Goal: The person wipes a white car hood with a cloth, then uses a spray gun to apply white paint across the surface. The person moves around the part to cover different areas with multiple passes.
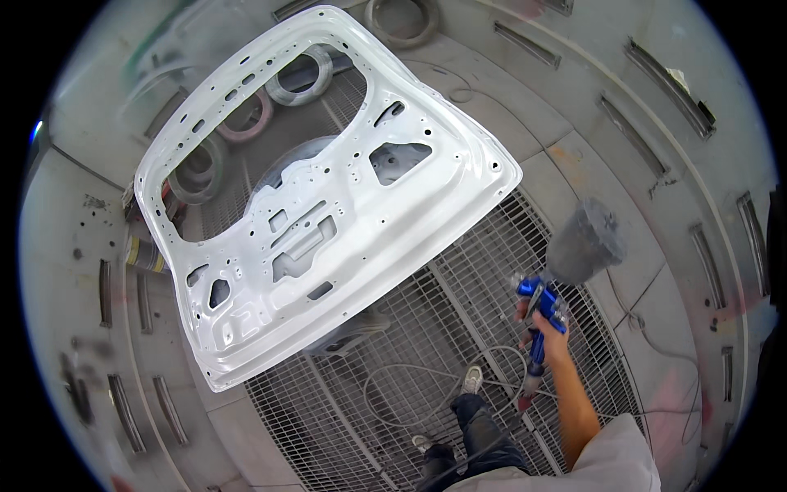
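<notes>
My right hand [555, 332] is closed around the handle of a blue spray gun [533, 289]. A translucent grey paint cup [586, 242] sits on top of the gun, tilted up and to the right. The nozzle side of the gun faces left, toward a white car tailgate panel [443, 184], with a gap between them. The panel is glossy, with a large window opening and several smaller cutouts. It stands tilted above the floor. My left hand is out of view.
A thin hose [393, 422] loops across the metal floor grating [443, 328] around my shoes [473, 380]. Several rings, one of them pale [283, 97], lie beyond the panel. A can [147, 255] stands at the panel's left. Stained walls with slotted vents [670, 90] surround the space.
</notes>
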A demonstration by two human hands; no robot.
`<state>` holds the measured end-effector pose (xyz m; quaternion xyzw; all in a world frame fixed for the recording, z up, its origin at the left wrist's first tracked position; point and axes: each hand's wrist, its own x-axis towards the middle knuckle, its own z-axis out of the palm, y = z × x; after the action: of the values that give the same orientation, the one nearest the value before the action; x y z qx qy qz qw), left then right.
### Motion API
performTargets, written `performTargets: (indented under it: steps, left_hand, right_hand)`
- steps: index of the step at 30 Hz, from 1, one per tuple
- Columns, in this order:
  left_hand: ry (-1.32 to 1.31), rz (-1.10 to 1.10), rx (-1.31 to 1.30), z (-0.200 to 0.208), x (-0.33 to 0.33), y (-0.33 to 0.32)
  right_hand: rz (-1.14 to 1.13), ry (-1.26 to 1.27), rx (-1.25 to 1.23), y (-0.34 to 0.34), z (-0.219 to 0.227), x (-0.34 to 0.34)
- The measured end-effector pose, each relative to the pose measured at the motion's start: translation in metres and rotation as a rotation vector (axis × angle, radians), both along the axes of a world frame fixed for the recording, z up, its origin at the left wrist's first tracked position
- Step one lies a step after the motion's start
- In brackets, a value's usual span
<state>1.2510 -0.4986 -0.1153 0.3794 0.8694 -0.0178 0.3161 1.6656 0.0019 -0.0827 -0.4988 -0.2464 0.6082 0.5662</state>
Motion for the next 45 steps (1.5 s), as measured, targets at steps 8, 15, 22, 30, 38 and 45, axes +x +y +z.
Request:
performTargets:
  steps: [8,15,22,30,38,45]
  left_hand:
    - [-0.306,0.165,-0.224,0.015,0.051,-0.014]
    - [-0.370,0.058,-0.111,-0.040,-0.016,-0.051]
    - [-0.341,0.035,0.214,-0.052,-0.064,-0.161]
    - [-0.303,0.113,0.370,-0.027,-0.147,-0.250]
    - [-0.431,-0.074,0.535,-0.017,-0.157,-0.209]
    - [-0.619,-0.161,0.538,0.018,-0.157,-0.134]
  right_hand:
    - [-0.195,0.197,-0.105,-0.084,0.030,-0.077]
    - [-0.146,0.136,-0.152,-0.176,0.044,-0.159]
    - [-0.041,0.031,-0.108,-0.307,0.095,-0.273]
    - [-0.038,-0.083,0.010,-0.407,0.115,-0.372]
    - [0.054,-0.168,0.078,-0.417,0.131,-0.392]
    - [-0.013,-0.220,0.036,-0.386,0.121,-0.437]
